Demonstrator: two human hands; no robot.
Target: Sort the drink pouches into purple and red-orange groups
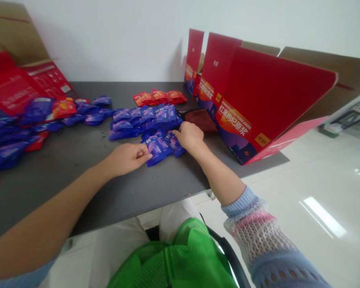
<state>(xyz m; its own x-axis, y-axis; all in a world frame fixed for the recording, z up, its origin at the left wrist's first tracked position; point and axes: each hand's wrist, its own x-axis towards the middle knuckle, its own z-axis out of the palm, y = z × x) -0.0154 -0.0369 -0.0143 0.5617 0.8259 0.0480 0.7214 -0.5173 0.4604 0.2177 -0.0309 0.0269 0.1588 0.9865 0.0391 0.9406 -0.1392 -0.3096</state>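
Several blue pouches [158, 149] lie overlapped in a small row on the grey table between my two hands. My left hand [129, 159] is at the row's left end, its fingers pinched on the edge of a blue pouch. At the right end, my right hand [189, 137] has its thumb and fingers closed on another blue pouch [176, 145]. Just behind them sits a neat stack of blue pouches [144, 119]. Farther back lies a row of red pouches [159, 97]. A dark brown item [201, 121] rests beside my right hand.
Open red cartons [246, 104] stand in a line on the right of the grey table [114, 200]. A loose heap of blue and red pouches [39, 116] spreads over the left side, before another open carton [9, 84]. A white wall rises behind.
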